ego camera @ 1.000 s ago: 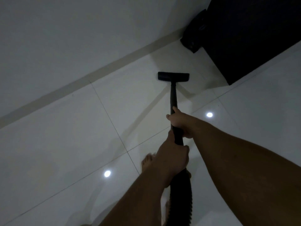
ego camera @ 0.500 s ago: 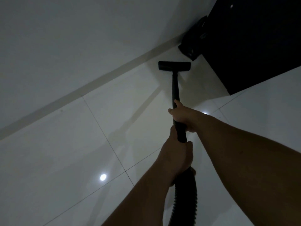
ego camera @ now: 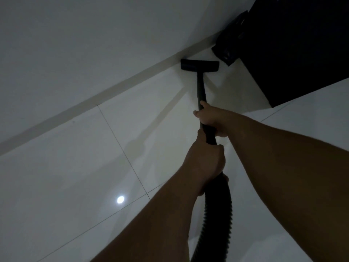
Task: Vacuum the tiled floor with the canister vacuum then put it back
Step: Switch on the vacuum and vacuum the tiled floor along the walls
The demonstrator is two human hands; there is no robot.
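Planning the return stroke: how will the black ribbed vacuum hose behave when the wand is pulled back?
The black ribbed vacuum hose curves below the left hand, so it likely flexes and trails. The thin black wand looks straight, probably stiff. The glossy white tiled floor probably lets the hose slide.

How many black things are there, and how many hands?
Black things: 4, namely floor nozzle, wand, ribbed hose, big dark cabinet
Hands: 2, namely left hand, right hand, both gripping the vacuum
Total: 6
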